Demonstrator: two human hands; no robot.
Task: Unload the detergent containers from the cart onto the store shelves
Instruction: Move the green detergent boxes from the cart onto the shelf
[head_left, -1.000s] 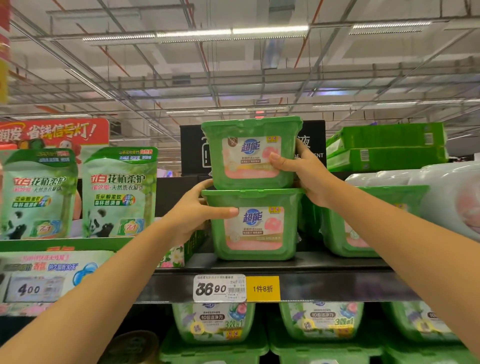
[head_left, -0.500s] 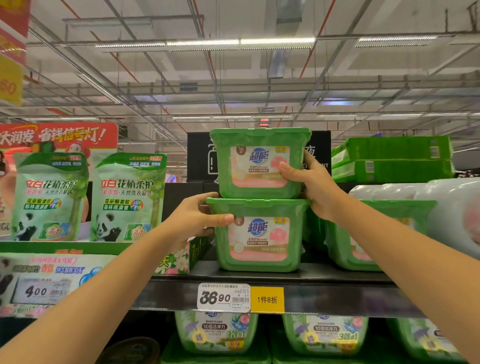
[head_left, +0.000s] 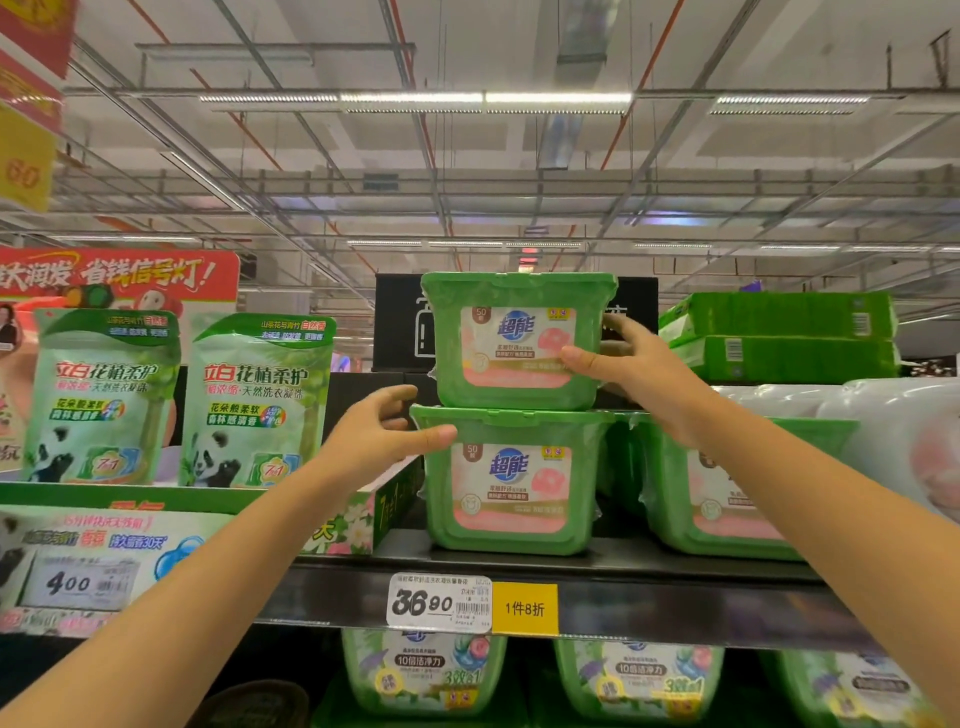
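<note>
Two green detergent tubs with pink labels stand stacked on the black top shelf (head_left: 675, 603). My right hand (head_left: 639, 374) grips the upper tub (head_left: 514, 343), thumb on the label's right edge and fingers round its right side. The upper left corner of the lower tub (head_left: 511, 478) is held by my left hand (head_left: 379, 431): its thumb lies along the front of the lid rim and its fingers curl at the side. The cart is out of sight.
Another green tub (head_left: 727, 493) stands right of the stack, with white wrapped packs (head_left: 904, 431) and flat green boxes (head_left: 779, 332) beyond. Two panda pouches (head_left: 182, 400) stand at the left. More tubs (head_left: 421, 670) fill the shelf below the price tag (head_left: 439, 603).
The view has tilted up, so shelf and tubs sit lower in frame. Both hands stay on the stacked tubs. The upper tub has shifted slightly right on the lower one.
</note>
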